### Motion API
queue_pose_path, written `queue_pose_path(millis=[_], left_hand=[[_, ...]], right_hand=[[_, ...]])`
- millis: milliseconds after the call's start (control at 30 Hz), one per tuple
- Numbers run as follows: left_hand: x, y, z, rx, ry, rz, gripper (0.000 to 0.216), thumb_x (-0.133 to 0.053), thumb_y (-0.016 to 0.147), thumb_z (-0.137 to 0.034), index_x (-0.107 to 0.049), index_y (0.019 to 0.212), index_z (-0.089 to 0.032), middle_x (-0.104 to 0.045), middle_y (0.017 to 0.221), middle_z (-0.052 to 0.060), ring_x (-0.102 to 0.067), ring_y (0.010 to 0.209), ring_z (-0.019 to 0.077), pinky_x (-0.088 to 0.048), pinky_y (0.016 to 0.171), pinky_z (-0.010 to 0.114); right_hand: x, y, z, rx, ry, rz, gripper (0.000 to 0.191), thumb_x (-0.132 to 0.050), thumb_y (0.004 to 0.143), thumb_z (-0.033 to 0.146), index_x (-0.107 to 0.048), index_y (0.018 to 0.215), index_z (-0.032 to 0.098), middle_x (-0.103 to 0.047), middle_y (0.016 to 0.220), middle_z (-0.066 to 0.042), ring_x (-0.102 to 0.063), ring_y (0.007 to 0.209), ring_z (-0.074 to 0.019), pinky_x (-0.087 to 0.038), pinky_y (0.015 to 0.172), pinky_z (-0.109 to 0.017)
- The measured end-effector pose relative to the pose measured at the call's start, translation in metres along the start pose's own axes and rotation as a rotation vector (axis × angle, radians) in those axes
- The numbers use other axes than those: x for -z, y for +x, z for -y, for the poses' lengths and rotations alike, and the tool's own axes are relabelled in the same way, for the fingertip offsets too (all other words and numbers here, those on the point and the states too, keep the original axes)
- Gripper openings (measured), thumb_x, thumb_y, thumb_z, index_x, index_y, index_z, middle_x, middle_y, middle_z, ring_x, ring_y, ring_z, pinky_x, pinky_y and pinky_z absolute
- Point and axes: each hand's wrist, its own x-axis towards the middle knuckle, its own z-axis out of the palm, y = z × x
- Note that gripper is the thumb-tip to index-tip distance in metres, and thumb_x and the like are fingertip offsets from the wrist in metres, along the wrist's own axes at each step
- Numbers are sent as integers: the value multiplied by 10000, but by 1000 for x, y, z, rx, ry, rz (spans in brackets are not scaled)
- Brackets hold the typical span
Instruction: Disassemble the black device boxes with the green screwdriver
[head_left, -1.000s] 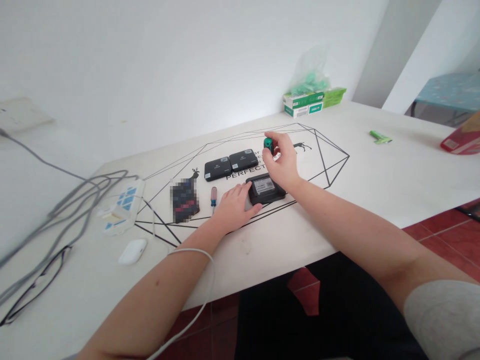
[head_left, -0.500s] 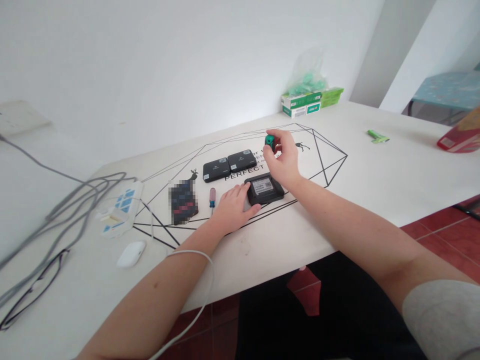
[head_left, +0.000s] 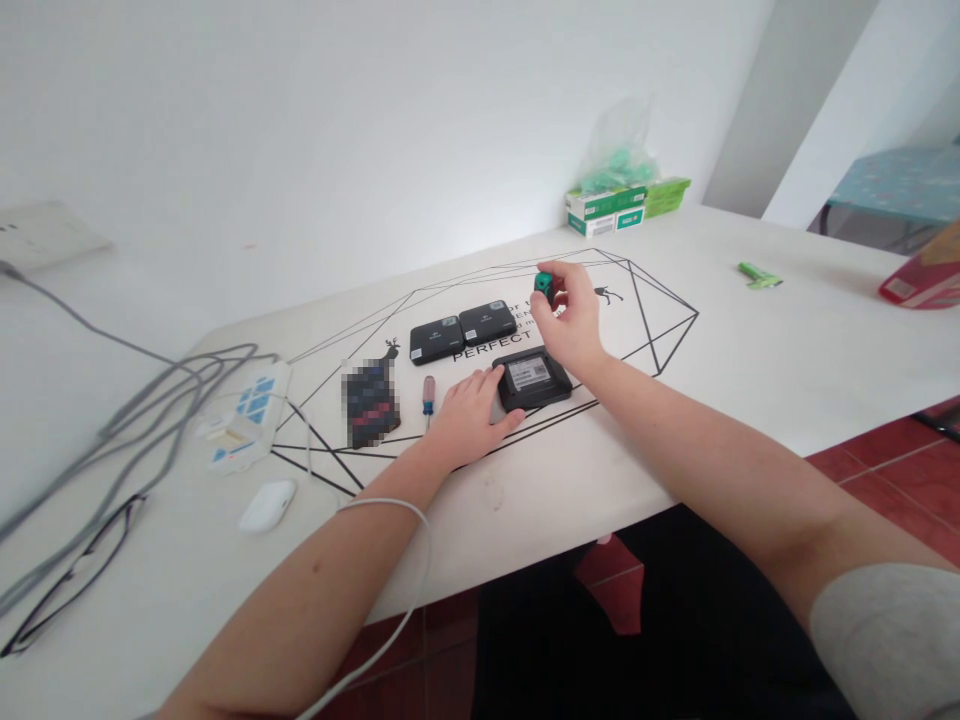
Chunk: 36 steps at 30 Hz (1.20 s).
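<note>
A black box-like device (head_left: pixel 531 377) with a white label on its upper face lies on the table. My left hand (head_left: pixel 471 418) rests beside it, fingers stretched out, the fingertips and thumb at its left edge. Above the device's far side, my right hand (head_left: pixel 571 315) is closed around a small green-and-black object (head_left: pixel 544 286); my fingers cover its lower part, so I cannot tell its exact kind. Two more black devices (head_left: pixel 437 341) lie side by side farther back. To the left of my left hand is a screwdriver (head_left: pixel 428 396) with a clear and blue handle.
A pixelated dark item (head_left: pixel 371 404) lies left of the screwdriver. A white earbud case (head_left: pixel 268 506), a power strip (head_left: pixel 255 415), grey cables (head_left: pixel 169 415) and glasses (head_left: pixel 75 575) occupy the left side. Green boxes (head_left: pixel 606 203) and a green packet (head_left: pixel 759 275) sit toward the back right.
The whole view has shifted slightly. Both hands keep nearly the same positions, and the right one still holds the green-and-black object.
</note>
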Motion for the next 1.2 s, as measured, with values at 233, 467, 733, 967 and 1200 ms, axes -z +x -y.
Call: queue_pose_path(millis=[233, 467, 733, 967, 1200], left_hand=[[-2, 0, 1, -1, 5, -9, 771, -490, 1007, -603, -351, 1600, -130, -468, 1617, 212, -415, 1519, 393, -340, 1231, 559], [1, 0, 0, 14, -2, 24, 793, -485, 1010, -599, -340, 1610, -101, -442, 1634, 221, -384, 1539, 398, -322, 1247, 564], [4, 0, -3, 20, 4, 35, 791, -479, 1013, -589, -337, 1612, -92, -439, 1637, 222, -380, 1541, 395, -315, 1252, 559], [3, 0, -2, 7, 2, 28, 792, -491, 1018, -589, -346, 1609, -81, -453, 1621, 236, -395, 1528, 398, -333, 1240, 555], [3, 2, 3, -28, -9, -14, 764, -530, 1006, -623, -419, 1573, -123, -527, 1552, 233, -500, 1445, 378, -409, 1183, 544]], right_hand=[[-1, -1, 2, -6, 12, 37, 315, -597, 866, 178, -619, 1168, 267, -636, 1004, -29, -609, 866, -178, -555, 687, -340], [-1, 0, 2, -21, 13, 33, 307, -599, 875, 189, -623, 1170, 272, -634, 1009, -30, -611, 878, -178, -557, 677, -333], [-1, 2, 0, -22, 17, -13, 306, -603, 877, 198, -617, 1173, 276, -629, 1013, -30, -618, 898, -181, -570, 705, -337], [3, 4, 0, -47, 37, -33, 289, -611, 914, 262, -607, 1203, 279, -625, 1053, -40, -617, 912, -177, -576, 716, -333], [1, 2, -2, -16, 14, -3, 297, -615, 894, 236, -613, 1189, 266, -632, 1037, -37, -616, 896, -174, -569, 701, -326]])
